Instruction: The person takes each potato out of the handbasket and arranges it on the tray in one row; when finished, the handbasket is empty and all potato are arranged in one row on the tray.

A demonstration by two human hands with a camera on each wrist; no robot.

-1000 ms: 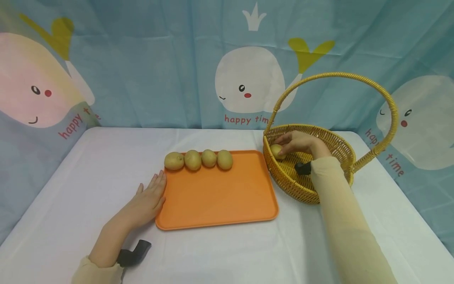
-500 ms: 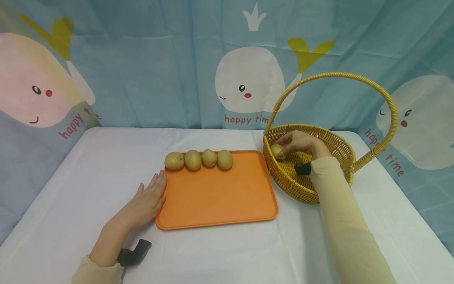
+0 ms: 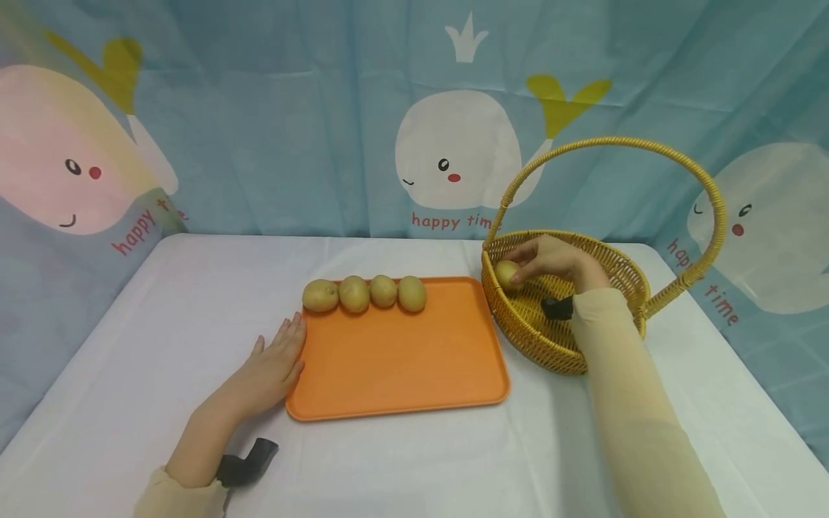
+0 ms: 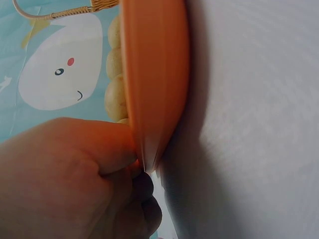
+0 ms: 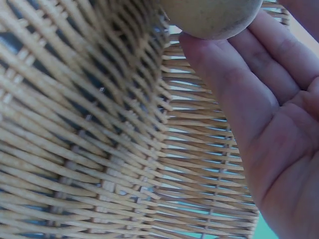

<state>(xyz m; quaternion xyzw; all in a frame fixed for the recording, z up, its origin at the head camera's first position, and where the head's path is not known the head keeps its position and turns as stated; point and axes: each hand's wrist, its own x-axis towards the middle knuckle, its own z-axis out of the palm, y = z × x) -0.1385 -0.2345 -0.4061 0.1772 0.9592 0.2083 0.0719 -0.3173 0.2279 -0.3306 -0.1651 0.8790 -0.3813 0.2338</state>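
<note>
My right hand (image 3: 547,260) reaches into the wicker basket (image 3: 602,338) and grips a small yellow-brown potato (image 3: 507,274) with curled fingers. In the right wrist view the potato (image 5: 212,17) sits at the fingertips (image 5: 199,50) against the woven wall (image 5: 89,124). My left hand (image 3: 275,363) lies flat on the table with straight fingers against the left edge of the orange tray (image 3: 401,367). The left wrist view shows the tray rim (image 4: 154,84) pressed against the hand (image 4: 75,179). Several potatoes (image 3: 365,293) stand in a row along the tray's far edge.
The basket has a tall arched handle (image 3: 622,144) over it. A white cloth covers the table (image 3: 414,467). A blue whale-print curtain (image 3: 259,129) hangs behind and at both sides.
The right hand with the potato has lifted very slightly inside the basket. The left hand and tray stay put.
</note>
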